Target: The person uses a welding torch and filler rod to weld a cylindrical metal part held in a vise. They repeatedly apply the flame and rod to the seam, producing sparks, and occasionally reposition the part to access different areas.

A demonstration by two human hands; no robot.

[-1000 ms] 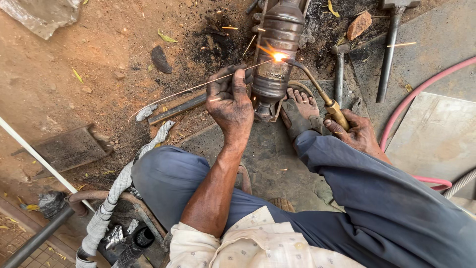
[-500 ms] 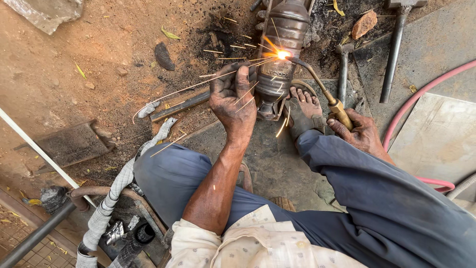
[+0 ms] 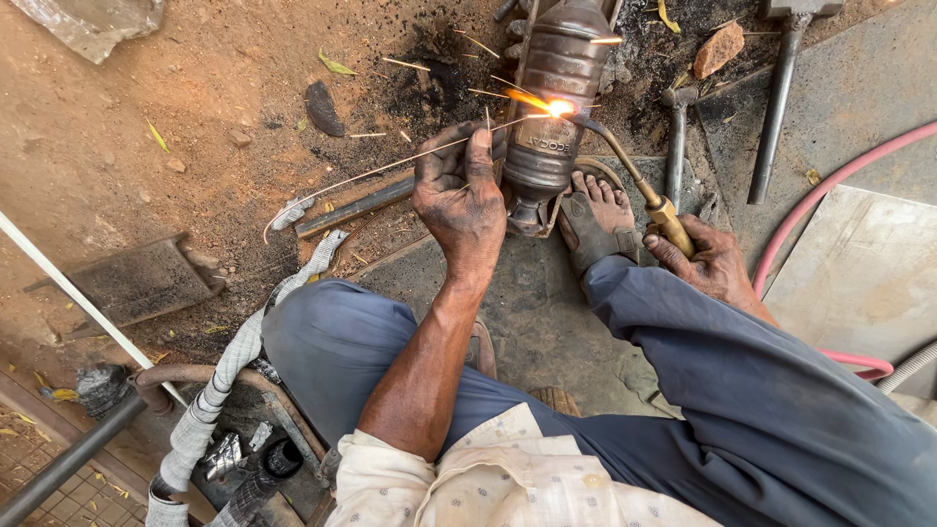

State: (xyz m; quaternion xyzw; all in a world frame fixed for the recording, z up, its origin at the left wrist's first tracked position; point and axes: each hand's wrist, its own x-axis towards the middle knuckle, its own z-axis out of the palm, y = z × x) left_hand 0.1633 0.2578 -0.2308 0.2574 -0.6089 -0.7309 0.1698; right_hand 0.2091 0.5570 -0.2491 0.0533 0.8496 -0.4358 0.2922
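Head view, read from left to right. At 9 o'clock a flat metal plate [image 3: 137,281] lies on the dirt, with a white rod [image 3: 88,308] crossing beside it. A cloth-wrapped hose [image 3: 229,366] runs from 7 o'clock up toward the centre. The left hand [image 3: 459,200] sits just above centre, fingers closed around a thin filler wire [image 3: 381,173]; the wire's far end trails out toward 9 o'clock and its near end reaches the flame. Directly at 12 o'clock stands a dark metal cylinder [image 3: 551,107], upright on the ground, touched by the left hand's fingertips. A bright flame and sparks [image 3: 556,107] sit on the cylinder's upper side. A bare foot in a sandal [image 3: 597,220] rests just right of the cylinder's base. At 3 o'clock the right hand [image 3: 708,263] grips the brass body of a torch [image 3: 634,181], whose curved neck leads to the flame. Two hammers [image 3: 776,98] lie at 1 o'clock; a pink hose [image 3: 830,195] curves along 3 o'clock.
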